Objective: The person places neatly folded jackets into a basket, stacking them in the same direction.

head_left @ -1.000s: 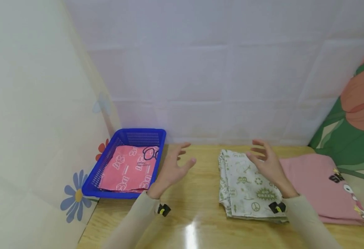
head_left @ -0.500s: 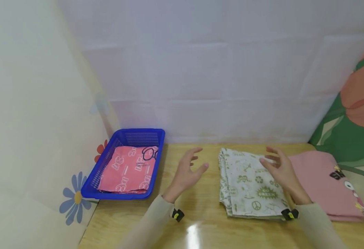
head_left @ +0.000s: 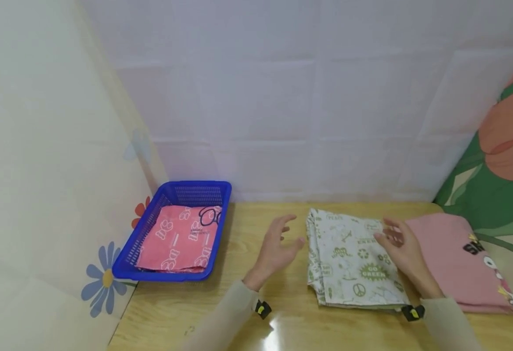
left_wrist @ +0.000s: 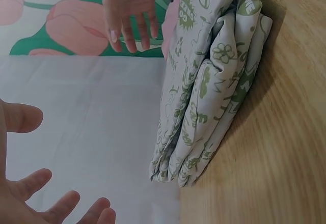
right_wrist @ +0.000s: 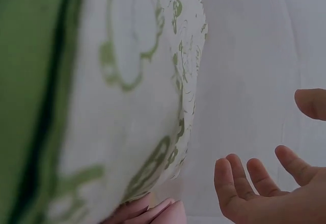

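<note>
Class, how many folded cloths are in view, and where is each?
3: a coral cloth in the blue basket, a green-printed cloth on the table, and a pink cloth right of that. Others could be hidden underneath.

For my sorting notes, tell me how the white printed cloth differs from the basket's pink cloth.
The white printed cloth has green motifs; the pink cloth in the blue basket has mostly white ones. The white printed cloth lies on the table; that pink cloth sits inside the basket. Both look folded.
</note>
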Demonstrator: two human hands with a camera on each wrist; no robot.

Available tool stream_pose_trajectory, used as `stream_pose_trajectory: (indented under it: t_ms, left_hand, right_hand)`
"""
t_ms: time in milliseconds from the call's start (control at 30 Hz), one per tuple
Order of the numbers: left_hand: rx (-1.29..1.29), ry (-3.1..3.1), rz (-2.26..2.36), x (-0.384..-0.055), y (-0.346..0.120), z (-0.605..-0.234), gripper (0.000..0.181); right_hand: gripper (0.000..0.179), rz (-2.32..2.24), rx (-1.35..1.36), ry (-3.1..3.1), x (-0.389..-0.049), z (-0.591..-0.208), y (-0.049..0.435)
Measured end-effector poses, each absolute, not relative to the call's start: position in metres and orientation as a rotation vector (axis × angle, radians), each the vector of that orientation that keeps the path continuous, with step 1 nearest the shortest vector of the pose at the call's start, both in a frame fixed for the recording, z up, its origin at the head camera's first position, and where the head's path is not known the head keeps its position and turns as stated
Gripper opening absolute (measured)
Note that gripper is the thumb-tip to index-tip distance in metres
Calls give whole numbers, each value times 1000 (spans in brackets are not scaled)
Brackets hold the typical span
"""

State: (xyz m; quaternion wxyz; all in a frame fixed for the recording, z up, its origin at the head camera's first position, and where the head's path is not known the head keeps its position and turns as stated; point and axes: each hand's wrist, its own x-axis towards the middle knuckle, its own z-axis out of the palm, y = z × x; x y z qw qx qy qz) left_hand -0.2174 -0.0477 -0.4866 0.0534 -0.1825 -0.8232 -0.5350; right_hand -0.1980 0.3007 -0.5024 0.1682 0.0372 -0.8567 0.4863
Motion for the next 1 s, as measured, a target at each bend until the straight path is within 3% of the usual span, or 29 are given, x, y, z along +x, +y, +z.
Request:
stream_pose_trajectory:
  t_ms: [1000]
  left_hand:
    - [-512, -2829, -1489, -214, 0, -534, 81]
  right_hand:
    - [70, 1386, -6, -2702, -181, -533, 311]
